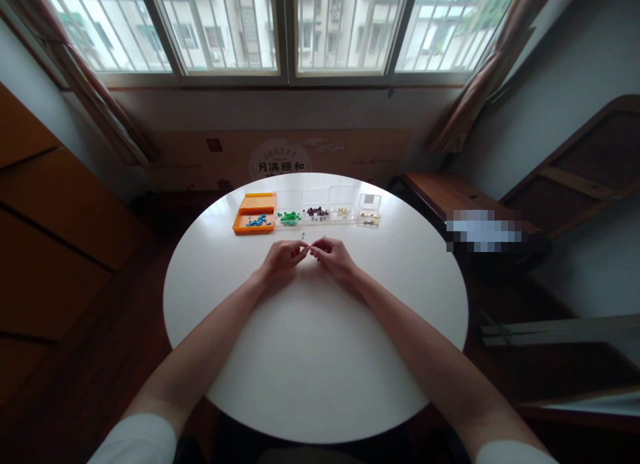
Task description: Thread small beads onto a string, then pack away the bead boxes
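Observation:
My left hand (285, 256) and my right hand (333, 254) meet over the white round table (310, 344), each with thumb and fingers pinched together. Whatever lies between their fingertips is too small to make out. Just beyond them a tiny blue piece (303, 235) lies on the tabletop. Behind is a row of open boxes. An orange box (237, 228) contains small blue pieces (259, 221). Clear boxes to its right hold green pieces (289, 218), dark pieces (317, 213), cream pieces (343, 211) and, in the smallest, mixed brownish bits (370, 221).
A large printed cardboard box (190, 157) stands behind the table, below the barred window (240, 31). To the right is a wooden bench (440, 191) with a blurred-out pale item on it. An orange-brown cabinet (55, 237) stands at the left.

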Tool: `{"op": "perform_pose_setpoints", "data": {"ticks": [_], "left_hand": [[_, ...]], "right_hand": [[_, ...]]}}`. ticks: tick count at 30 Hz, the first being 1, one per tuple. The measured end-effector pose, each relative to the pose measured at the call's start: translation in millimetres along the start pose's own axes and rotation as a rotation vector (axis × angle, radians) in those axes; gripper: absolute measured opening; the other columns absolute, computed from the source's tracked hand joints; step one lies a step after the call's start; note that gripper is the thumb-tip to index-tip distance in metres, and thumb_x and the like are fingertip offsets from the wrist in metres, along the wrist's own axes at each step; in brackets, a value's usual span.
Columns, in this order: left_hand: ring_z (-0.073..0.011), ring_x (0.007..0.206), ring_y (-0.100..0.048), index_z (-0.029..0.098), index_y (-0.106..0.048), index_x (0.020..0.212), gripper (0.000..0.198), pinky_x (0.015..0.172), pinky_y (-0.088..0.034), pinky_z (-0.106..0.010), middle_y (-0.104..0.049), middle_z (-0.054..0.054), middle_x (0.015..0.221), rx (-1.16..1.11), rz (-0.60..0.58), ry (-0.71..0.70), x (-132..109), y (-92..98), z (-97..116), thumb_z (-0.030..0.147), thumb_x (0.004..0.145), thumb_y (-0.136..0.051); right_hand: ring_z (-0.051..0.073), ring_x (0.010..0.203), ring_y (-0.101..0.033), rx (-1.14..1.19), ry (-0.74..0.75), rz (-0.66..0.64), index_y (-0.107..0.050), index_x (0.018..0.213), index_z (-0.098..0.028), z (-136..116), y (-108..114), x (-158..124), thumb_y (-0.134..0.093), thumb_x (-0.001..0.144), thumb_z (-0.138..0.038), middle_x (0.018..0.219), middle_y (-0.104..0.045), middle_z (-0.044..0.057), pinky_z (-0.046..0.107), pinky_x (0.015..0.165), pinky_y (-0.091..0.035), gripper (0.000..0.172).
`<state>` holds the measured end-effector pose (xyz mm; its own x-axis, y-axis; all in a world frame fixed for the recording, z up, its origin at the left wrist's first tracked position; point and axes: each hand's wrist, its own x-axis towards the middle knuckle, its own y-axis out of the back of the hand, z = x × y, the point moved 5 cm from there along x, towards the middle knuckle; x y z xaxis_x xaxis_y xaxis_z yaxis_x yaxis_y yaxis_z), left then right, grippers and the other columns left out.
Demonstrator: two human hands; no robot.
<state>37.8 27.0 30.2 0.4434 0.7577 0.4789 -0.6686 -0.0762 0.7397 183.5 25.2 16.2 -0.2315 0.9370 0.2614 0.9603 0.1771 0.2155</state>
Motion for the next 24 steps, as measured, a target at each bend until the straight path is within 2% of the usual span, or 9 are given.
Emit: {"op": "perform_pose_setpoints", "data": {"ticks": [24], "left_hand": [[-0.0060, 0.049, -0.046, 0.018, -0.070, 0.085, 0.026, 0.052, -0.033, -0.017, -0.057, 0.002, 0.055, 0.013, -0.011, 0.012, 0.3, 0.1, 0.6, 0.034, 0.085, -0.051]], "right_hand": [[0.011, 0.056, -0.054, -0.052, 0.014, -0.011, -0.064, 0.076, -0.013, 0.5, -0.5, 0.0, -0.062, 0.074, -0.043, 0.068, -0.063, 0.004, 0.024, 0.054, -0.043, 0.030]]}}
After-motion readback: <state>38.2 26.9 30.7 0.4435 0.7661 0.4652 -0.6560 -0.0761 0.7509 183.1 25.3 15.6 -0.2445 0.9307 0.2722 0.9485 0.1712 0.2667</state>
